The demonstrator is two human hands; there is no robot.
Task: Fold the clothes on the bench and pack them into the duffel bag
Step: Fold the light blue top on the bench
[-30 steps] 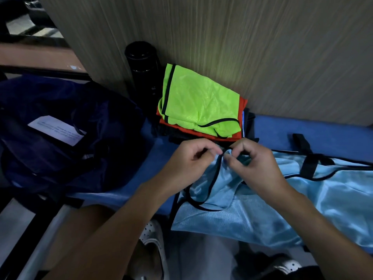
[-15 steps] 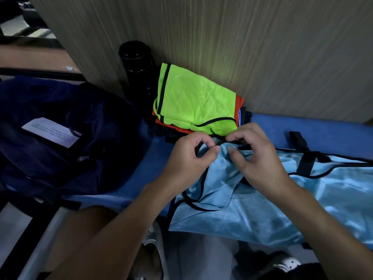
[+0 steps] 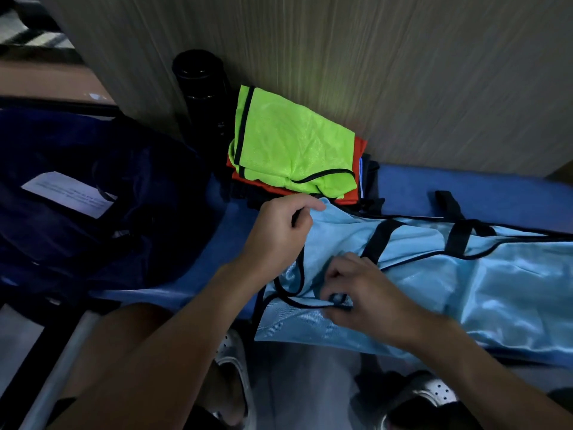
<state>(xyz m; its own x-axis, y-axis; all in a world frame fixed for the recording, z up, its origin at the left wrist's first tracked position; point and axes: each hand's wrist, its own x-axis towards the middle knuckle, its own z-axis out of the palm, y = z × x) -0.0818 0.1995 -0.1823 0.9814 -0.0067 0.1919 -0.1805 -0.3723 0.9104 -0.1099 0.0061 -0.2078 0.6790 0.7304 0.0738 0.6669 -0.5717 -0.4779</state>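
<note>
Now your left hand (image 3: 279, 234) is curled on the upper corner of the light blue vest (image 3: 483, 293), with thumb and fingers pinching the cloth at its black trim. Your right hand (image 3: 366, 293) sits lower and nearer you, its fingers bent and pinching the black-edged hem where the fabric bunches. The vest lies spread along the blue worktop (image 3: 483, 190) and runs out to your right. Its near edge hangs over the front, and black straps cross its upper part.

Just behind your left hand, a stack of folded clothes rests against the wood-grain wall (image 3: 387, 72). It has a neon green vest (image 3: 291, 150) on top, an orange vest (image 3: 361, 144) under it and darker pieces at the bottom. A black cylinder (image 3: 201, 91) stands upright just left of the stack.

The navy duffel bag (image 3: 93, 218) slumps at the left end, apart from the vest you hold, with a white paper tag (image 3: 68, 193) on it. You cannot tell whether the bag is open. Below the worktop edge you see a white perforated shoe (image 3: 232, 352).
</note>
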